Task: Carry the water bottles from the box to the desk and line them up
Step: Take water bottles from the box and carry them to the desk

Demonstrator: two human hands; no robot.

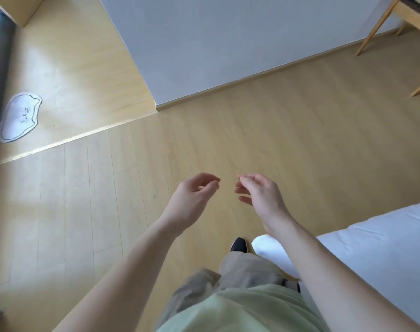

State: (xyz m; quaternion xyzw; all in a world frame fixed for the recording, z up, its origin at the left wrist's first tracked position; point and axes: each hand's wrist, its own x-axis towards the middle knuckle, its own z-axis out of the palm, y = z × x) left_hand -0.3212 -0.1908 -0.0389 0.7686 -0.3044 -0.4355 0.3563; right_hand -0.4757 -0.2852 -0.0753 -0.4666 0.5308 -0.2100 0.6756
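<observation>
Plainly, no water bottle or box shows; the bare left hand (194, 195) and bare right hand (257, 192) hang loosely curled, holding nothing, above the pale wooden plank floor (108, 188); white bedding (384, 240) lies right.

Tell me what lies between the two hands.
Nothing but bare wood floor shows in the gap between the left hand and right hand in the head view; both hold nothing.

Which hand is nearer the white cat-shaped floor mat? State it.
Left. The left hand hangs over the wooden floor, with the white cat-shaped floor mat far off to its left; the right hand is farther still.
</observation>
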